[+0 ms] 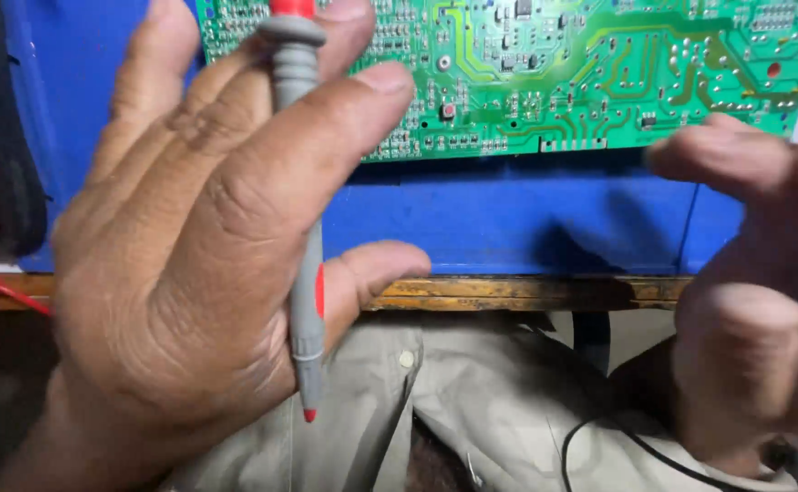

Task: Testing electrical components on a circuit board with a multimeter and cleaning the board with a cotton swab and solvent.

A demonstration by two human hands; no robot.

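At right edge, right hand [752, 301] blurred, grip unclear.

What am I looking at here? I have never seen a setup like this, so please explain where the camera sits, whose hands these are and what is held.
The single picture comes from a camera worn on the person's head, looking down at their own two bare hands. The left hand holds a grey test probe with red markings, its tip pointing down. The right hand is blurred at the picture's edge; what it holds, if anything, cannot be told. Behind them a green circuit board lies on a blue surface at the edge of a wooden bench. A black cable runs across light cloth below.
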